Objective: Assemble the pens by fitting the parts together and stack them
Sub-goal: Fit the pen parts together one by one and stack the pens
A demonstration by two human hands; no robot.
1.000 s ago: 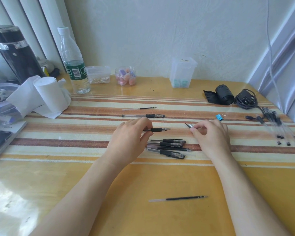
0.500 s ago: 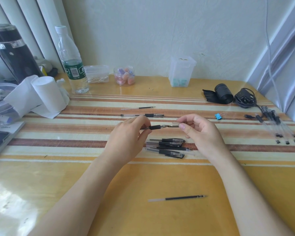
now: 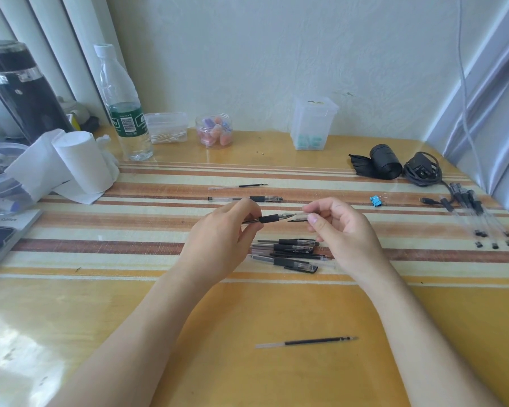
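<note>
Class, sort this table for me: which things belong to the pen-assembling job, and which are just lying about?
Job: pen in left hand, cap in right hand, pen pile, near refill, far refill, far pen, pens at right.
Lying about: bottle, tissue roll, jar, binder clip, black roll, cable.

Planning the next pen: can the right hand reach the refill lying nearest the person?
Probably, once freed: the refill lies alone on the table, but the right hand is pinching a cap at the pen.
</note>
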